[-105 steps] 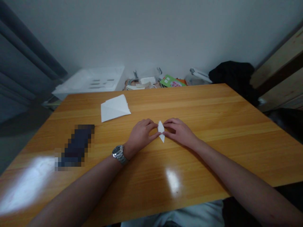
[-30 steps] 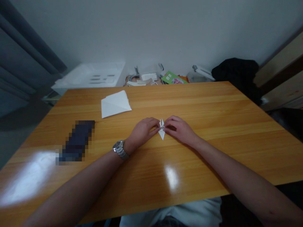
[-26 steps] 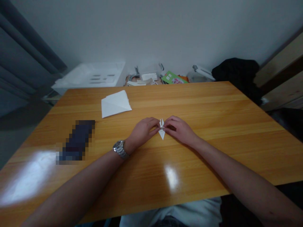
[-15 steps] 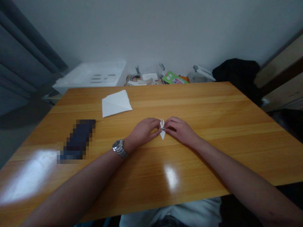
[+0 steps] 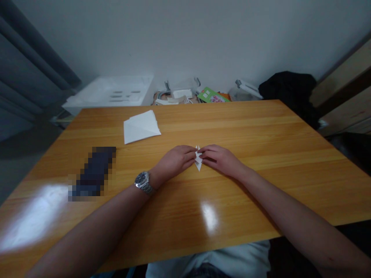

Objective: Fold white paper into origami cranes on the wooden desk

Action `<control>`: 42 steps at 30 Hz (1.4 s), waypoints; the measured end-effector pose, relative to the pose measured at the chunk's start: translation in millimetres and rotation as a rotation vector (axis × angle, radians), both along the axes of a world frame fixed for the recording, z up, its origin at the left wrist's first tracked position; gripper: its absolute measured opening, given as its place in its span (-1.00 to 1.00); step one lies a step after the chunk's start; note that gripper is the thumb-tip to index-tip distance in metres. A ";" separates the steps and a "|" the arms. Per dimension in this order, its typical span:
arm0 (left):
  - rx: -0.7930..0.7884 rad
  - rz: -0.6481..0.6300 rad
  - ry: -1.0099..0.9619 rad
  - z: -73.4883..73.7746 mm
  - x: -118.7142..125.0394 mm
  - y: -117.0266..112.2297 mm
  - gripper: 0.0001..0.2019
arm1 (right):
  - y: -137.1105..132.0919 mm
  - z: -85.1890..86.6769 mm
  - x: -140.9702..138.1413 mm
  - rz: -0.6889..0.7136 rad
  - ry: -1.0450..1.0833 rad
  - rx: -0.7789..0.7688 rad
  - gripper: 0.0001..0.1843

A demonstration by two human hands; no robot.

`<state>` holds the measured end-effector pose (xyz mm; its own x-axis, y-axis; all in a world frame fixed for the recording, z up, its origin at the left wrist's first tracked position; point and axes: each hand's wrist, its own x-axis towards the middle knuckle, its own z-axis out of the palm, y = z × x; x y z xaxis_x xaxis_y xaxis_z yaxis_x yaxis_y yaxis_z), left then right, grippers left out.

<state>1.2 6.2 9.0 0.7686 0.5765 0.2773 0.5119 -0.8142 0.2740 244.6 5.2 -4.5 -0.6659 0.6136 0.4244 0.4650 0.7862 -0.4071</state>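
A small white folded paper piece (image 5: 198, 160) rests on the wooden table (image 5: 261, 139) between my two hands. My left hand (image 5: 173, 162), with a metal watch (image 5: 141, 181) on its wrist, pinches the paper's left side with thumb and fingertips. My right hand (image 5: 220, 159) pinches its right side the same way. Only the paper's pointed lower tip and a bit of its top show between the fingers.
A folded white sheet (image 5: 140, 126) lies at the back left of the table. A dark pixelated object (image 5: 93, 173) lies at the left. Behind the table are a white box (image 5: 111, 95), papers and clutter (image 5: 199, 95), and a black bag (image 5: 290, 90).
The flat diamond shape has become narrower and more folded. Both hands have stayed together at the paper, with small finger shifts pressing its top.
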 end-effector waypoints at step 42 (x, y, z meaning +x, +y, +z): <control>-0.149 -0.042 -0.045 -1.5 -11.8 -0.3 -0.64 | 7.5 8.1 26.2 0.073 -0.225 -0.081 -0.57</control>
<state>-10.6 6.0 7.5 0.7816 0.5813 0.2261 0.4624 -0.7834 0.4153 270.8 12.7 3.6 -0.7816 0.5867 0.2117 0.4945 0.7897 -0.3631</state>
